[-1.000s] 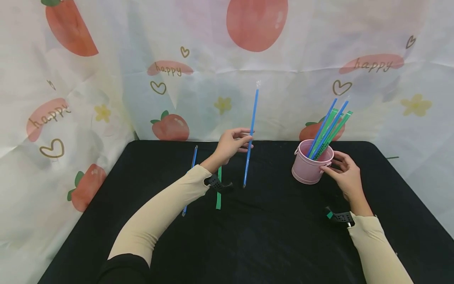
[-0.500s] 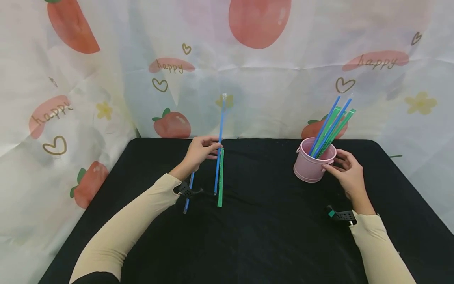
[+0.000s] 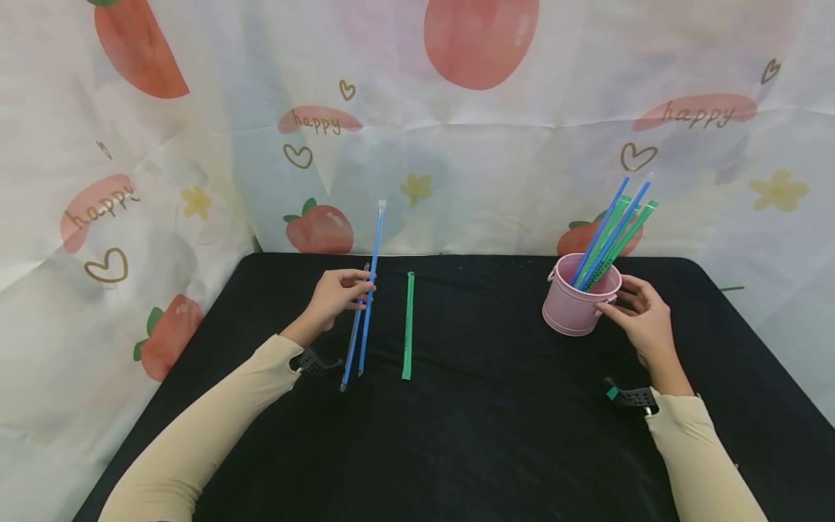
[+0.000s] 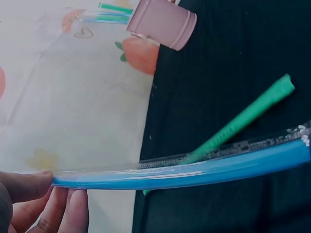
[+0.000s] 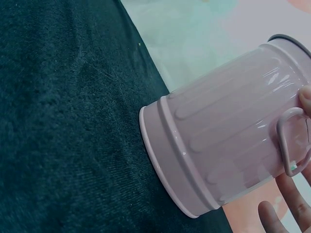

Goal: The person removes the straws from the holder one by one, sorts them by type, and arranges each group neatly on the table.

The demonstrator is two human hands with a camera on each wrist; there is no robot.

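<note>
Between thumb and fingertips, my left hand (image 3: 335, 296) pinches a blue straw in a clear wrapper (image 3: 370, 290), its top end tilted slightly right. Another blue straw (image 3: 351, 355) lies on the table just left of it, partly hidden by the hand. A green straw (image 3: 409, 326) lies to the right of both. The left wrist view shows the held blue straw (image 4: 194, 175) close up, its clear wrapper running beyond the blue. At the right, my right hand (image 3: 642, 319) grips a pink bucket (image 3: 574, 308) at its side, near the small handle (image 5: 286, 141). Several blue and green straws (image 3: 609, 235) lean inside the bucket.
A black cloth (image 3: 476, 435) covers the table. Behind it and at the left hangs a pale printed curtain (image 3: 496, 188) with fruit, hearts and flowers. The bucket stands near the table's back edge.
My left hand has moved left with the blue straw, past the green straw to beside the lying blue straw. My right hand has stayed on the bucket.
</note>
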